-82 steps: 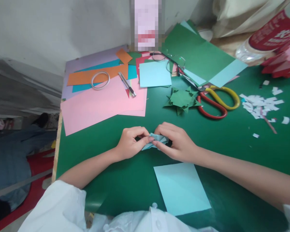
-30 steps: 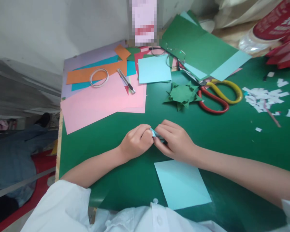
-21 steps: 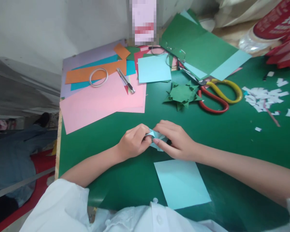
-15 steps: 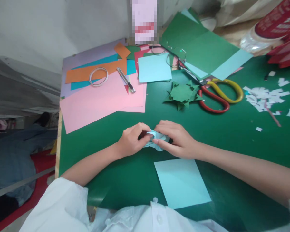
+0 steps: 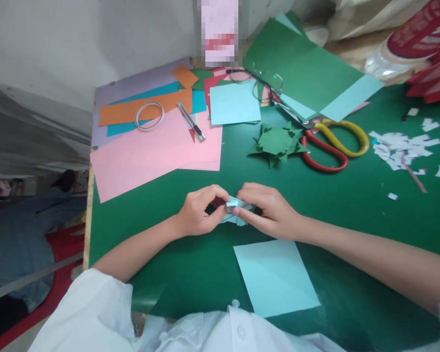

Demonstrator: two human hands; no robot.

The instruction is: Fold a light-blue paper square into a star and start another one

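Observation:
Between my hands is a light blue folded paper piece (image 5: 236, 218), just above the green table. My left hand (image 5: 204, 209) pinches its left edge between thumb and forefinger. From the other side, my right hand (image 5: 266, 210) grips it, thumb in front and fingers behind; those fingers cover much of it. A small flap stands up between the two thumbs. Nearer my body lies a flat light blue paper square (image 5: 276, 278). Beyond my hands sits a green folded paper star (image 5: 278, 142), close to the scissors (image 5: 324, 146) with one red and one yellow handle.
At the back left, a tape roll (image 5: 149, 116) and a utility knife (image 5: 191, 121) lie on pink (image 5: 143, 156) and orange papers. Eyeglasses (image 5: 267, 80) rest near large green sheets (image 5: 304, 68). White paper scraps (image 5: 403, 149) are on the right, below a bottle (image 5: 407, 41).
My left hand has shifted slightly right and up, its fingertips now nearer my right thumb. The small flap on the folded paper has turned over and lies flatter.

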